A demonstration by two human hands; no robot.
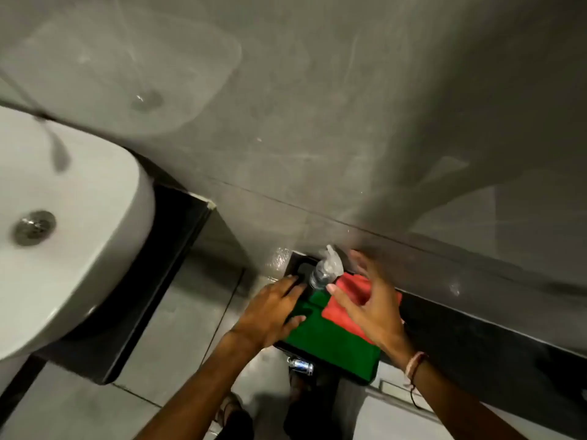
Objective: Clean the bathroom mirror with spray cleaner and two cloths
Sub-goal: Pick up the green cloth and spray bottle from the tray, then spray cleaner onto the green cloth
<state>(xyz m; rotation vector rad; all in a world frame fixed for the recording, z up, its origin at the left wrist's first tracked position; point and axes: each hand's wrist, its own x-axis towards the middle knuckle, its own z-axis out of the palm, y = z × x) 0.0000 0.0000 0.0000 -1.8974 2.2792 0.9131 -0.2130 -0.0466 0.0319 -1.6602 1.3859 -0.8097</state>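
Head view: the spray bottle stands on a dark counter below the streaked mirror, beside a red cloth lying partly over a green cloth. The left hand rests flat on the green cloth, grasping nothing. The right hand hovers open above the red cloth, beside the bottle. The supplies lie ungrasped; judged from this, spraying and both wipes remain.

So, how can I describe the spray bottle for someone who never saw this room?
Right of the white sink, a dark ledge runs along the wall. At its left end, the spray bottle stands behind the red cloth and green cloth, the only clear thing there.
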